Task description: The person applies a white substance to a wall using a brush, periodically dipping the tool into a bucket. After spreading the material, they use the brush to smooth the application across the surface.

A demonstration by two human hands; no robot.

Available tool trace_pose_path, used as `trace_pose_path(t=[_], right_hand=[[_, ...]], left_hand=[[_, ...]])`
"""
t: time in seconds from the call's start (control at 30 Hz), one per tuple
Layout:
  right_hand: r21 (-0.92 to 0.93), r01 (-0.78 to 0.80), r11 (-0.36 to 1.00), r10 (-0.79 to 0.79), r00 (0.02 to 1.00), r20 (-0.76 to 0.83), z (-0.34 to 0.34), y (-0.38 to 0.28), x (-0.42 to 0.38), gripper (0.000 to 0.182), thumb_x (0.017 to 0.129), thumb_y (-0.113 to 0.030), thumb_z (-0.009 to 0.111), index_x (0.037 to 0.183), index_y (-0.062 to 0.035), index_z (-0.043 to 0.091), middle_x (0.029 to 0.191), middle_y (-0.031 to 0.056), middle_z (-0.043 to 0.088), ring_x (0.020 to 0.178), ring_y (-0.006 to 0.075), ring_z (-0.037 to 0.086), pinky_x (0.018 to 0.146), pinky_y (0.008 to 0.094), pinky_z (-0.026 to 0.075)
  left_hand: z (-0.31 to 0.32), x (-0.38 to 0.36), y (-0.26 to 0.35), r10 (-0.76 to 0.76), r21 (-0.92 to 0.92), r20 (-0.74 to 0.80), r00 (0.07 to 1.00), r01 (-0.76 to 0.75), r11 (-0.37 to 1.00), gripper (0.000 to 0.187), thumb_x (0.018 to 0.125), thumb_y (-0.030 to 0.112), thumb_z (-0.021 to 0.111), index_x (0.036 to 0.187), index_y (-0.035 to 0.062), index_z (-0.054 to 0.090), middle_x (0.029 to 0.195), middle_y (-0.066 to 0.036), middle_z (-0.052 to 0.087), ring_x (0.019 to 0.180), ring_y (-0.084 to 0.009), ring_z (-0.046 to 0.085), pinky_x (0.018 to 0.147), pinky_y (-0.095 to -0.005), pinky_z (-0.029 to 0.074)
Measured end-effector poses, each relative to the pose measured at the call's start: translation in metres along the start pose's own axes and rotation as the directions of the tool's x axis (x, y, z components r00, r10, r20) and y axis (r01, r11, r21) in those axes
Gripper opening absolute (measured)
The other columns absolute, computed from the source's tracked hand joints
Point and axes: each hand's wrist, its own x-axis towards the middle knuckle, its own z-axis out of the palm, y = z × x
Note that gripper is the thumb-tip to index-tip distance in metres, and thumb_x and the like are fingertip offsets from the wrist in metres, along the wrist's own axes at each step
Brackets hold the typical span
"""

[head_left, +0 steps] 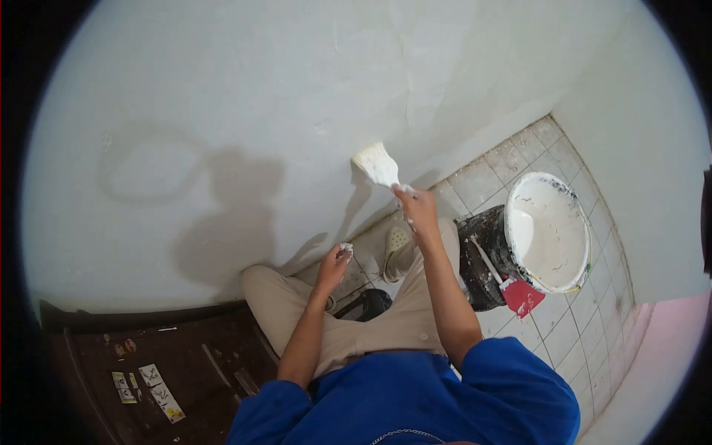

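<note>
View from your head, looking down, read left to right. At far left, a dark wooden panel lies low against the wall, with small stickers on its face. Above it, the white wall carries your shadow. Your left hand hangs just above your bent knee, its fingers curled shut on a small pale scrap; what the scrap is cannot be told. Your right hand is raised, fingers clenched around the handle of a paintbrush, whose white-loaded bristles touch the wall low down, near where it meets the tiled floor. Below the hands, a pale shoe rests on the tiles. To the right, a paint-smeared bucket stands close beside your right leg, with a red scraper leaning against its outer side.
</note>
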Motion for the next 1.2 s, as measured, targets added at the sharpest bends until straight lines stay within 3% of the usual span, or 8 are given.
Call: trace_pose_path(t=[0.23,0.4,0.53,0.63,0.73,0.83,1.03,1.2], right_hand=[[0.209,0.208,0.955,-0.197,0.978,-0.076,-0.002,-0.058,-0.007,0.024,0.087,-0.026,0.066,0.080,-0.0026,0.068,0.056,-0.0058,0.047,0.049,0.0026,0.037,0.043,0.0223,0.025],[-0.048,0.062,0.997,-0.061,0.998,0.012,-0.003,-0.019,0.001,0.024,0.088,-0.025,0.065,0.084,-0.0015,0.068,0.058,-0.0063,0.048,0.049,0.0022,0.038,0.044,0.0213,0.027],[0.144,0.020,0.989,-0.019,1.000,-0.007,-0.012,-0.049,-0.015,0.027,0.088,-0.027,0.065,0.086,-0.0010,0.068,0.057,-0.0049,0.048,0.048,0.0024,0.038,0.044,0.0208,0.027],[0.222,0.185,0.957,-0.175,0.983,-0.062,-0.005,-0.079,-0.011,0.027,0.087,-0.028,0.065,0.088,-0.0012,0.069,0.057,-0.0045,0.048,0.047,0.0026,0.038,0.043,0.0214,0.027],[0.161,0.059,0.985,-0.060,0.998,0.005,-0.001,-0.055,0.010,0.022,0.087,-0.023,0.067,0.083,-0.0010,0.068,0.058,-0.0067,0.048,0.046,0.0027,0.036,0.042,0.0223,0.024],[-0.180,0.070,0.981,-0.074,0.997,-0.014,-0.018,-0.021,0.004,0.027,0.088,-0.027,0.065,0.088,-0.0004,0.069,0.059,-0.0053,0.048,0.046,0.0022,0.035,0.041,0.0228,0.025],[0.208,0.136,0.969,-0.123,0.989,-0.076,-0.012,-0.058,-0.023,0.029,0.087,-0.028,0.066,0.082,0.0000,0.069,0.058,-0.0055,0.048,0.049,0.0033,0.038,0.044,0.0228,0.028],[0.003,0.083,0.997,-0.083,0.997,0.003,0.018,-0.005,-0.008,0.025,0.088,-0.024,0.065,0.080,-0.0008,0.068,0.059,-0.0057,0.049,0.048,0.0037,0.039,0.044,0.0227,0.028]], left_hand=[[-0.013,0.005,0.073,0.149,-0.071,-0.028,0.988,-0.151,0.986,0.023,0.092,0.013,0.057,0.107,-0.0038,0.059,0.098,-0.012,0.065,0.089,-0.0148,0.061,0.078,-0.0288,0.049],[-0.025,0.018,0.136,0.293,-0.094,-0.106,0.950,-0.303,0.948,0.022,0.093,0.012,0.056,0.108,-0.0032,0.058,0.099,-0.012,0.064,0.090,-0.0157,0.061,0.078,-0.0284,0.049],[-0.019,0.022,0.109,0.235,-0.081,-0.101,0.967,-0.243,0.967,0.021,0.093,0.011,0.056,0.108,-0.0022,0.058,0.098,-0.010,0.064,0.090,-0.0155,0.061,0.078,-0.0280,0.049],[-0.009,0.012,0.063,0.143,-0.115,-0.103,0.984,-0.155,0.981,0.021,0.092,0.010,0.056,0.110,-0.0013,0.057,0.097,-0.008,0.063,0.089,-0.0149,0.060,0.078,-0.0272,0.049],[-0.005,-0.001,0.037,0.136,-0.115,-0.146,0.980,-0.153,0.981,0.022,0.092,0.009,0.056,0.112,-0.0006,0.056,0.096,-0.008,0.061,0.087,-0.0141,0.060,0.076,-0.0265,0.048],[-0.006,0.000,0.028,0.203,-0.103,-0.165,0.965,-0.222,0.970,0.022,0.092,0.008,0.056,0.112,-0.0003,0.056,0.097,-0.008,0.059,0.086,-0.0135,0.059,0.075,-0.0260,0.048],[-0.008,-0.002,0.014,0.155,-0.097,-0.121,0.981,-0.167,0.981,0.019,0.092,0.007,0.056,0.109,-0.0010,0.057,0.097,-0.008,0.059,0.087,-0.0136,0.059,0.076,-0.0264,0.048],[-0.003,0.002,0.016,0.156,-0.123,-0.133,0.979,-0.172,0.977,0.017,0.092,0.007,0.056,0.106,-0.0017,0.057,0.096,-0.008,0.060,0.087,-0.0130,0.059,0.076,-0.0260,0.047]])
